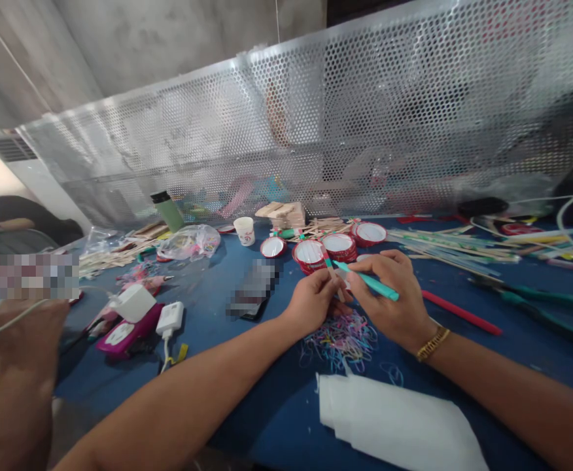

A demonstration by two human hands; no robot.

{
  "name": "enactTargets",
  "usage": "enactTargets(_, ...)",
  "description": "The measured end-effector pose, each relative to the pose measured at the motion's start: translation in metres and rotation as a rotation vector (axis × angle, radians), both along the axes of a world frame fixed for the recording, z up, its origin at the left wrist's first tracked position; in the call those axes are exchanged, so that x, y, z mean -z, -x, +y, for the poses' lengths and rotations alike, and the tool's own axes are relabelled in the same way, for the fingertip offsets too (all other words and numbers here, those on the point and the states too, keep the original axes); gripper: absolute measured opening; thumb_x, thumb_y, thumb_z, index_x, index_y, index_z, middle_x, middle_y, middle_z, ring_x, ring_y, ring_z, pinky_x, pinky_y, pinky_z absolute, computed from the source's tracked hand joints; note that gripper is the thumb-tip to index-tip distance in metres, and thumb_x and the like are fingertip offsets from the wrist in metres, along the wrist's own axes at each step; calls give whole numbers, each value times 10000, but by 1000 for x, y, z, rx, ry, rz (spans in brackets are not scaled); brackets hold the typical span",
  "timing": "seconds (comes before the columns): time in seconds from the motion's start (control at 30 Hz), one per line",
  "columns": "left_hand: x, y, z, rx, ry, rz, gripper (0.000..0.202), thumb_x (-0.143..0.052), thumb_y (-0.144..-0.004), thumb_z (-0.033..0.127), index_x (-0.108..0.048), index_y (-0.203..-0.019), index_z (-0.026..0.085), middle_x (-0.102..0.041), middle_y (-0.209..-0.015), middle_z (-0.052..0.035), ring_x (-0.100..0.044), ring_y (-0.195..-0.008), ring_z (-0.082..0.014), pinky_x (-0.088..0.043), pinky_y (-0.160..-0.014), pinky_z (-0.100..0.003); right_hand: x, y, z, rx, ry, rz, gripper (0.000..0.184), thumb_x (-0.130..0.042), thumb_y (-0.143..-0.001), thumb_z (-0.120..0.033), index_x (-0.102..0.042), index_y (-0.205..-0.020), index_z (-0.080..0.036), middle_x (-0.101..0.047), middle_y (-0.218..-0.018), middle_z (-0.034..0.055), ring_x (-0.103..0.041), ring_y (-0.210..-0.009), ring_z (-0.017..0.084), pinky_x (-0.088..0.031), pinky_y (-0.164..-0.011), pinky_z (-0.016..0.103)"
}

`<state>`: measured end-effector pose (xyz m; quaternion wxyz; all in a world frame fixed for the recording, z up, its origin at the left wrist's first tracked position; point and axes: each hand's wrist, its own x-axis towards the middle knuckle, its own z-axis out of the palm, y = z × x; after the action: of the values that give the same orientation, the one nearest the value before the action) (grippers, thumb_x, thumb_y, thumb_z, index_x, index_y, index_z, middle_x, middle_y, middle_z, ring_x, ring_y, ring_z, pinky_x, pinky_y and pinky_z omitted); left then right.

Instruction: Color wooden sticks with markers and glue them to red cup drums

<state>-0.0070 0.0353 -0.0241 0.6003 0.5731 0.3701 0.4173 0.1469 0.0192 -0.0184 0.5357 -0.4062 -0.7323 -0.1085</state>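
My left hand [313, 302] pinches a thin wooden stick [326, 256] with red and green near its upper end. In my right hand [392, 302] is a slim teal pen [382, 288], slanted, its narrow end pointing left beside the stick. The hands are close together, and the fingertips partly hide where stick and pen come near each other. Under them lies a loose heap of colourful rubber bands [340, 343]. Just beyond are stacked round red-rimmed discs with pale tops [310, 254]. A folded white sheet [394, 415] lies on the near side.
The blue table [267, 366] holds a phone [254, 288], paper cup [244, 231], purple power strip [120, 343], white charger [171, 318], red stick [463, 313] and green-handled pliers [536, 304]. Behind stands a perforated metal screen [247, 124]. Another person's hand [29, 333] is at left.
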Motion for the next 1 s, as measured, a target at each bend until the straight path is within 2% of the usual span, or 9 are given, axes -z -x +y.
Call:
enactTargets(0.2, -2, 0, -2, 2, -39, 22, 352, -639, -827, 512, -519, -791, 184, -597, -624, 24, -607, -509, -119, -466, -494, -216, -1, 2, -1, -57, -38, -39, 77, -567, -910, -272, -627, -904, -224, -696, -769, 1, -642, -759, 180, -389, -937, 432)
enactTargets(0.37, -2, 0, -2, 3, -11, 18, 329, -637, -828, 493, -508, -809, 191, -616, -664, 21, -617, -520, -122, -456, -486, -213, -1, 0, 1, -2, -13, 6, 70, -582, -903, -283, -616, -888, -223, -713, -788, 7, -652, -761, 191, -389, -930, 448)
enactTargets(0.57, 1, 0, 0, 13, -52, 18, 372, -635, -817, 543, -517, -789, 191, -592, -643, 24, -604, -521, -125, -455, -501, -227, -1, 2, -2, -57, -25, -25, 81, -568, -908, -280, -632, -914, -230, -694, -770, -2, -649, -785, 192, -393, -947, 443)
enactTargets(0.77, 0, 0, -1, 6, -14, 15, 352, -641, -819, 522, -514, -808, 195, -600, -642, 23, -620, -533, -133, -456, -497, -223, 0, 1, -1, -4, -15, -3, 63, -580, -904, -280, -620, -901, -232, -718, -824, 14, -651, -782, 199, -393, -943, 457)
enactTargets(1.0, 0, 0, -2, 10, -40, 16, 355, -635, -829, 524, -522, -802, 189, -595, -610, 25, -608, -511, -128, -464, -499, -222, -2, 2, -2, -48, -35, -26, 82, -568, -913, -282, -627, -926, -226, -698, -777, 1, -649, -769, 189, -392, -938, 448)
